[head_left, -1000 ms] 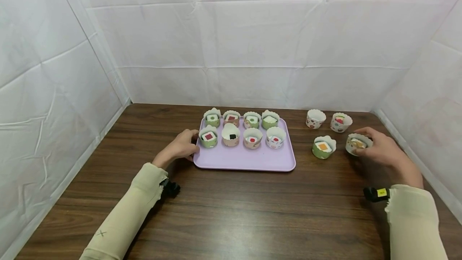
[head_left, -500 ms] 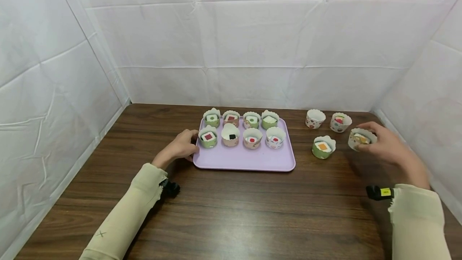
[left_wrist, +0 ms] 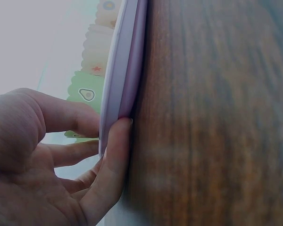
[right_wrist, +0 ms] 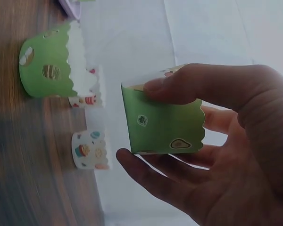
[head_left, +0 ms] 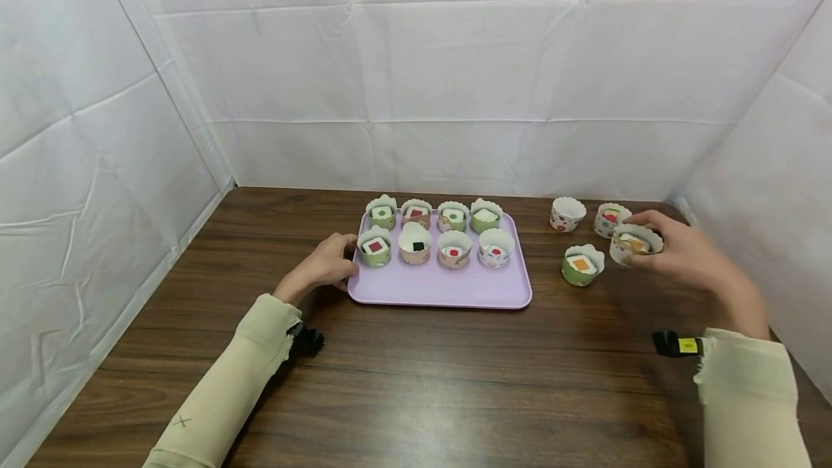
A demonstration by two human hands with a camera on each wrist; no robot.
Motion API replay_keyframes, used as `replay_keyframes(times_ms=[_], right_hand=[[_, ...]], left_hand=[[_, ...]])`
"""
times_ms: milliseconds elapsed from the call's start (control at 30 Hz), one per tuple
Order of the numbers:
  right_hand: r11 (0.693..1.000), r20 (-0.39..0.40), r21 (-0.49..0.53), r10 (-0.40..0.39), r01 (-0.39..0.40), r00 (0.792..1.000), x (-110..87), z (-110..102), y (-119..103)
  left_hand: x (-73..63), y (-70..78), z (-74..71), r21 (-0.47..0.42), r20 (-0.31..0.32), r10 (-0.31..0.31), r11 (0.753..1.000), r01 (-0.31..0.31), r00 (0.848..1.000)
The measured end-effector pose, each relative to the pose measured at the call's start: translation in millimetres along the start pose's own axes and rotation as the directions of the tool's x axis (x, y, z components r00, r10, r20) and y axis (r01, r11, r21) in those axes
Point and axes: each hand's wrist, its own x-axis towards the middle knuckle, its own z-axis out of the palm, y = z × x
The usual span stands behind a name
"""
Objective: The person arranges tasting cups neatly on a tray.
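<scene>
Hands apart | left hand (head_left: 327, 263) pinching tray (head_left: 442, 288) | right hand (head_left: 690, 255) gripping cup (right_wrist: 162, 123) above table (head_left: 487, 381)

Creased white sheeting (head_left: 442, 63) encloses a dark wood-grain table (head_left: 422, 367) at its back, left and right, marking a makeshift recording booth; black devices (head_left: 666, 344) sit at both wrists.

The round green-and-white paper cup (right_wrist: 167, 123) is bearing an avocado print, while the rectangular lilac tray (head_left: 442, 287) is showing plain colour.
</scene>
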Motion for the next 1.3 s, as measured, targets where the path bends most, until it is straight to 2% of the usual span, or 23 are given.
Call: replay_keyframes(times_ms=[300,533,700,900,1067,1300], right_hand=[[0.996,0.013,-0.019,-0.083,0.083,0.996,7.9,11.4,-20.0],[0.987,-0.012,-0.017,-0.158,0.158,0.987,11.8,18.9,-35.9],[0.983,0.006,-0.003,-0.183,0.183,0.983,15.6,26.7,-45.1],[0.971,0.01,-0.005,-0.24,0.24,0.971,20.8,37.6,-57.2],[0.969,0.04,0.022,-0.248,0.247,0.968,24.1,46.8,-67.9],[0.949,0.029,0.029,-0.313,0.313,0.949,27.0,57.6,-79.8]], left_hand=[[-1.4,1.2,0.3,-0.005,-0.001,0.006,1.0,-0.006,1.0],[-2.1,1.5,-0.5,-0.009,0.001,0.005,1.0,-0.005,1.0],[-0.8,1.3,0.9,-0.008,0.003,0.003,1.0,-0.003,1.0],[-1.0,0.2,0.7,-0.01,0.001,-0.009,1.0,0.009,1.0],[-1.3,-0.1,0.4,-0.01,0.005,-0.012,1.0,0.012,1.0],[-1.6,1.0,0.3,-0.008,0.009,-0.011,1.0,0.011,1.0]])
